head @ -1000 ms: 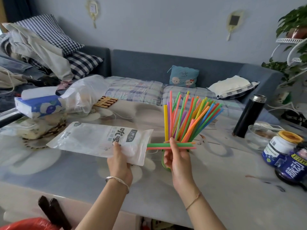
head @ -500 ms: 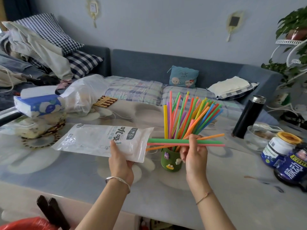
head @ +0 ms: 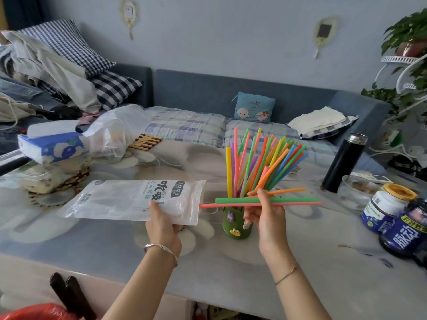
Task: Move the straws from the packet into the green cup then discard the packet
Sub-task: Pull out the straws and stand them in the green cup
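The white straw packet point(head: 129, 199) is held level above the table, its open end pointing right, and my left hand point(head: 163, 224) grips it from below. My right hand point(head: 268, 218) pinches three straws point(head: 293, 200) sideways: a thick green one, a pink one and an orange one. Only the pink straw's left tip reaches the packet's mouth. Just behind and left of my right hand stands the green cup point(head: 235, 224), decorated with small figures. Several coloured straws point(head: 258, 162) fan upward out of it.
A black flask point(head: 343, 162), a glass bowl point(head: 355, 192) and two blue jars point(head: 402, 222) stand at the right. At the left lie a tissue box point(head: 50, 146), a clear plastic bag point(head: 115, 132) and food packs. A sofa runs behind the table; something red point(head: 34, 312) shows at bottom left.
My right hand has drawn the three straws rightward, nearly clear of the packet's mouth. The packet and the cup stay where they were.
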The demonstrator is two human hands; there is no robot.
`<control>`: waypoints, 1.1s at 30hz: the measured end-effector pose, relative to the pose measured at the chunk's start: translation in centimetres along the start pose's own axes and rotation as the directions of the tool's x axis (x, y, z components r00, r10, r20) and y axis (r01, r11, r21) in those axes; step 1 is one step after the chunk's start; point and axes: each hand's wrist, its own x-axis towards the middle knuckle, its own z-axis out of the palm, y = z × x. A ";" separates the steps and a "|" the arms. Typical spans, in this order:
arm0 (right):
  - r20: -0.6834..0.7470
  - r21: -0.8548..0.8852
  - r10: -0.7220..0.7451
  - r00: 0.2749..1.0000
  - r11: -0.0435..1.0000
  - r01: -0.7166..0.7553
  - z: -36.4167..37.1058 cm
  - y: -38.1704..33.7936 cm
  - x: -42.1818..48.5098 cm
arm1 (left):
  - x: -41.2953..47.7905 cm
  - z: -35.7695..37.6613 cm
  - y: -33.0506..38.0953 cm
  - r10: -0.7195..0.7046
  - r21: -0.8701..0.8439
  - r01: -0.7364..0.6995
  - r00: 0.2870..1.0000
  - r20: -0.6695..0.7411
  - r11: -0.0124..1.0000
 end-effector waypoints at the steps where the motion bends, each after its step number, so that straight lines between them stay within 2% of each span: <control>1: -0.011 0.013 -0.006 1.000 1.000 0.006 -0.3 -0.1 0.2 | 0.2 -0.1 0.0 -0.002 -0.006 0.002 1.000 -0.018 1.000; 8: -0.100 -0.022 -0.160 0.982 0.987 0.159 -1.7 -1.6 0.8 | 0.3 -0.5 0.5 -0.004 0.001 0.005 0.994 -0.113 1.000; 11: -0.034 -0.165 -0.263 0.964 0.953 0.254 -2.0 -1.4 1.0 | 0.0 -0.5 0.4 -0.001 0.029 0.004 0.994 -0.106 1.000; 14: 0.101 -0.336 -0.323 0.941 0.879 0.338 -1.8 -1.0 0.5 | -0.3 -0.4 0.0 -0.021 0.028 0.024 0.995 -0.097 0.999; 16: 0.196 -0.429 -0.298 0.934 0.831 0.355 -1.4 -0.6 0.2 | -0.3 -0.4 -0.3 -0.034 0.019 0.036 0.995 -0.098 0.999; 20: 0.369 -0.634 -0.128 0.921 0.689 0.350 -0.9 1.1 0.0 | -0.3 -0.4 -0.2 -0.033 0.021 0.035 0.995 -0.097 0.999; 23: 0.421 -0.743 -0.033 0.907 0.560 0.366 -0.7 2.2 0.1 | -0.2 -0.4 -0.1 -0.033 0.043 0.038 0.994 -0.100 0.998; 25: 0.421 -0.743 -0.027 0.907 0.562 0.362 -0.6 2.3 0.1 | 0.0 -0.5 -0.2 -0.035 0.048 0.041 0.994 -0.104 0.998; 27: 0.394 -0.688 -0.086 0.915 0.632 0.356 -0.7 1.7 0.2 | 0.1 -0.5 -0.2 -0.036 0.051 0.042 0.993 -0.109 0.998; 30: 0.287 -0.554 -0.266 0.920 0.738 0.386 -0.9 -0.2 0.5 | 0.1 -0.5 -0.1 -0.037 0.054 0.043 0.994 -0.106 0.998; 33: 0.218 -0.505 -0.505 0.835 0.674 0.540 -1.5 -2.1 1.2 | -0.2 -0.5 -0.1 -0.036 0.070 0.043 0.994 -0.104 0.997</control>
